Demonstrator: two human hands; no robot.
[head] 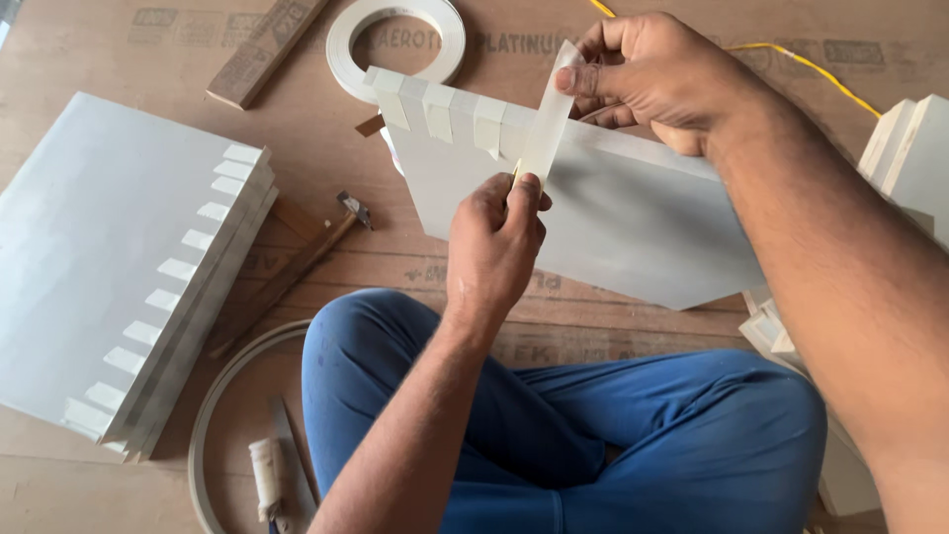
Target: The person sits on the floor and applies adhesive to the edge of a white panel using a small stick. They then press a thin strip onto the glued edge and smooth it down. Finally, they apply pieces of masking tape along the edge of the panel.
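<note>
The white panel point(613, 222) stands on edge on the plywood floor point(89, 59) just beyond the person's crossed legs point(633, 435), its top edge running from near the floor's far middle toward the right edge; four short tape tabs point(440, 111) are already folded over the left part of that top edge, and a fifth strip of tape point(547, 117) is stretched across the edge beside them; the rest of the edge, to the right, shows no tabs where it can be seen, though the right forearm hides part of it; so, judging by this, the taping of this panel is begun but less than half done.

At the floor's left edge lies a stack of white panels point(109, 267), each with a full row of tabs along one side; these look finished.

The left hand point(494, 242) is closed, thumb and fingers pinching the lower end of the strip against the panel's near face; the right hand point(647, 71) is closed on the strip's upper end, pinching it at the panel's top edge.

A roll of white tape point(341, 40) lies just behind the panel near the far edge; a hammer point(297, 265) lies between the stack and the panel; a yellow cord point(801, 61) runs toward the far right corner.
</note>
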